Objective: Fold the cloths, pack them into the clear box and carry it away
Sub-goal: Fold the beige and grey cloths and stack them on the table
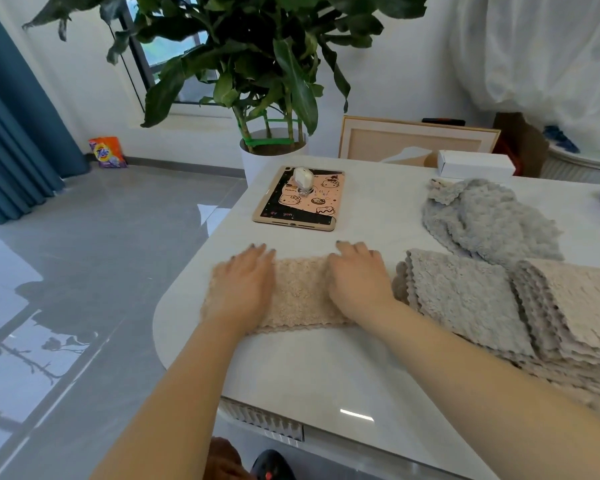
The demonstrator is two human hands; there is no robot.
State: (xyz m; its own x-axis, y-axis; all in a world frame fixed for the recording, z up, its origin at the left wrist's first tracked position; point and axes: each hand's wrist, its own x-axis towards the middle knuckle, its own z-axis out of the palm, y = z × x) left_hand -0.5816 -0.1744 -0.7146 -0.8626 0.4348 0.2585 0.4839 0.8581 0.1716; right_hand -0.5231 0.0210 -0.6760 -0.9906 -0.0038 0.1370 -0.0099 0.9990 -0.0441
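item: folded beige cloth, lying at the near left of the white table; it is being pressed flat by the left hand and right hand, fingers straight and close together. just to its right, a stack of cloths is being kept; further off, a crumpled grey cloth. on the far floor, a bag reading "tide" is being stored.

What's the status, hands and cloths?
Pressing flat on the folded beige cloth: left hand, right hand. Beyond the stack of cloths, grey cloth crumpled. Clear box not in view.
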